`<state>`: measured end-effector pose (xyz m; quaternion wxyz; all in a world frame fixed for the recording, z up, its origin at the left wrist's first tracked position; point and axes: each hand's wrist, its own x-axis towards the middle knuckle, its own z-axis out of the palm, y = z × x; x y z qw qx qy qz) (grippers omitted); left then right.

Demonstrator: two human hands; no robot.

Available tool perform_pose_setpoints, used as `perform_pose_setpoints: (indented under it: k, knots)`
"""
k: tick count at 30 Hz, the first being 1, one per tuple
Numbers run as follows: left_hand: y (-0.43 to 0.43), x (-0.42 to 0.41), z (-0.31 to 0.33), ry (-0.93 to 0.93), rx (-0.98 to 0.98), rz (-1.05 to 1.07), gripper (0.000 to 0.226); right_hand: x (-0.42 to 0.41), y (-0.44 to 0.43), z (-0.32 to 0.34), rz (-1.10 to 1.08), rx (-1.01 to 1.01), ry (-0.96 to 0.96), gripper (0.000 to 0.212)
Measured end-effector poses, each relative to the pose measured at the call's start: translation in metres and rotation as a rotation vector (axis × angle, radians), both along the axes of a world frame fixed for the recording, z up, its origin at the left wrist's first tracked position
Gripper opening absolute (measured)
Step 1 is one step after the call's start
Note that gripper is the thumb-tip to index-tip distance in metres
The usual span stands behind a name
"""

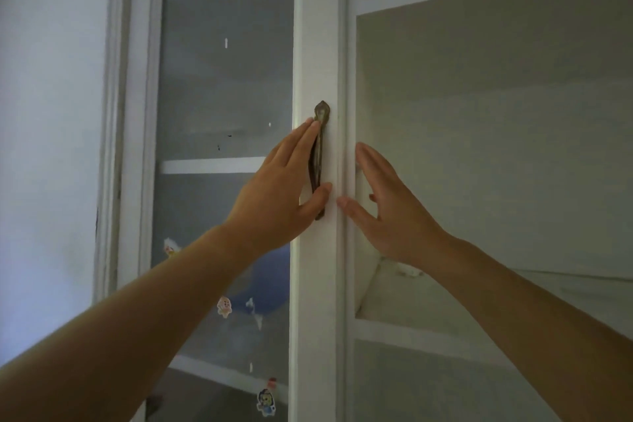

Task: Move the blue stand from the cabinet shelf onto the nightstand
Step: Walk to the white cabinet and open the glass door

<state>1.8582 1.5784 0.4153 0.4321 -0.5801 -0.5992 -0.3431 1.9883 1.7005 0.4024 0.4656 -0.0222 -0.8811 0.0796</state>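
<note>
A white cabinet with glass doors fills the view. Behind the left pane, low on a shelf, a blurred blue shape (270,284) shows under my left wrist; I cannot tell if it is the blue stand. My left hand (281,192) is on the bronze door handle (322,113) of the left door, with the fingers laid along it and the thumb hooked round its lower end. My right hand (387,209) rests flat against the inner edge of the right door, fingers spread, holding nothing. No nightstand is in view.
The white centre stile (315,27) separates the two doors. White shelves (212,166) run behind the glass. Cartoon stickers (224,307) dot the left pane, one more sticker (266,401) near the bottom. A plain wall (51,113) stands on the left.
</note>
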Motion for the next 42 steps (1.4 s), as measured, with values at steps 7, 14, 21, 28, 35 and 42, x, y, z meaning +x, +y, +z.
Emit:
perform_pose_setpoints:
  k: [7,14,21,28,35,42]
  knots:
    - [0.006,0.018,-0.007,-0.133,0.038,0.044,0.072,-0.013,0.017,-0.010,0.188,0.001,0.080,0.069]
    - [0.012,0.026,-0.012,-0.240,0.097,0.008,0.065,-0.019,0.033,-0.018,0.334,-0.007,0.067,0.067]
    - [0.009,0.027,-0.011,-0.189,0.062,0.068,0.066,-0.022,0.033,-0.020,0.356,0.020,0.064,0.067]
    - [0.007,0.033,-0.009,-0.227,0.067,0.052,0.068,-0.018,0.035,-0.021,0.375,0.006,0.068,0.069]
    - [0.000,0.040,-0.010,-0.247,0.079,-0.003,0.067,-0.003,0.027,-0.034,0.372,-0.061,0.047,0.068]
    - [-0.007,0.041,-0.009,-0.254,0.073,0.038,0.066,-0.001,-0.007,-0.096,0.399,-0.080,0.163,0.066]
